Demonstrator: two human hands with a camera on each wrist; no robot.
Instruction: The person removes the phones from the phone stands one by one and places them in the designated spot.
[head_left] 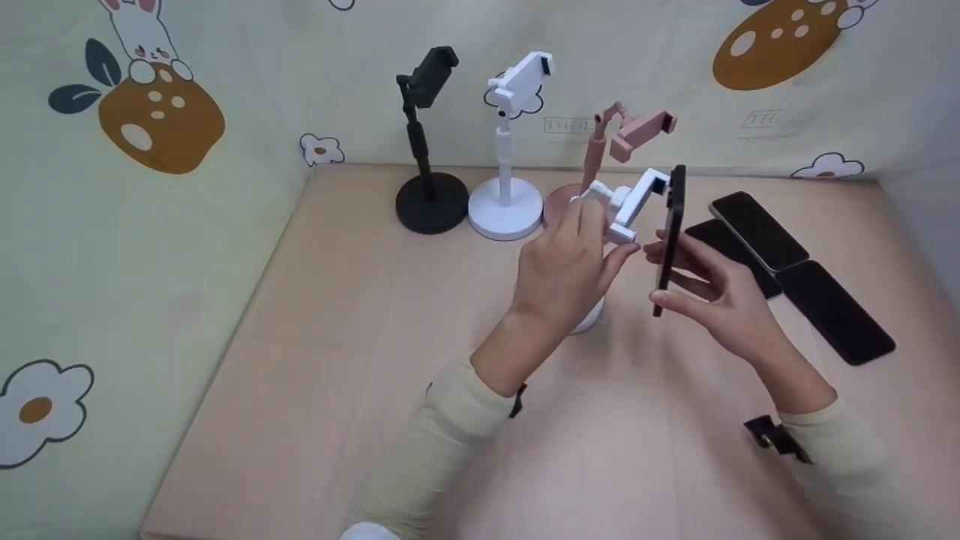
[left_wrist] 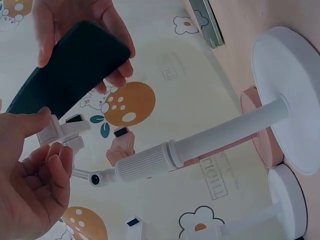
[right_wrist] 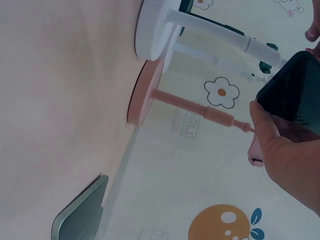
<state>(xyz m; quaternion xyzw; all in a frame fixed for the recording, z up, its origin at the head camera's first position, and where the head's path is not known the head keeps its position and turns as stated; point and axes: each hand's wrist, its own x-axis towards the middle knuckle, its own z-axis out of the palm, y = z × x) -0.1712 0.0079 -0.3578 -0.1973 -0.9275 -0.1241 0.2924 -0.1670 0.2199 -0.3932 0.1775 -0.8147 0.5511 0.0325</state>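
Note:
My left hand (head_left: 559, 262) grips the clamp end of a white phone stand (head_left: 637, 206), its thumb on the clamp and its fingers curled behind. The stand's ribbed stem and round base show in the left wrist view, while the hand hides part of them in the head view. My right hand (head_left: 724, 296) holds a dark smartphone (head_left: 673, 232) by its edges, thumb on one side and fingers on the other. The phone stands nearly upright beside the clamp, close in front of its open face. In the left wrist view, the phone (left_wrist: 75, 70) is tilted above the clamp.
A black phone stand (head_left: 431, 204), a second white stand (head_left: 505, 210) and a pink stand (head_left: 593, 154) line the back of the table (head_left: 360, 375). At the right lie a smartphone (head_left: 761, 229), another (head_left: 836, 311), and a third (head_left: 712, 232) partly covered. A patterned backdrop rises behind.

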